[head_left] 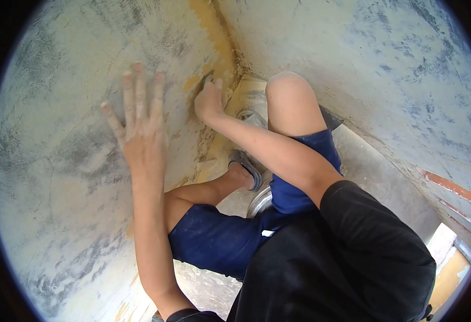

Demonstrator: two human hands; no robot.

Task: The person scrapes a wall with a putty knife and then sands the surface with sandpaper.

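Observation:
My left hand (143,126) lies open on the left wall (74,139), fingers spread and dusted with pale powder. That wall is patchy, with whitish coating and grey smears, and yellow paint shows near the corner. Closer to the corner, my right hand (209,101) is closed around a small dark scraper (207,77). Only a thin dark edge of it sticks out past my fingers, against the yellow strip (222,48) of wall; my hand hides the rest.
A second mottled wall (342,59) meets the left one at the corner. My bent knee (291,99) is close to it. A grey clog (244,167) is on my foot, and a round metallic rim (260,202) shows beneath me. Reddish exposed strips (453,188) mark the right wall.

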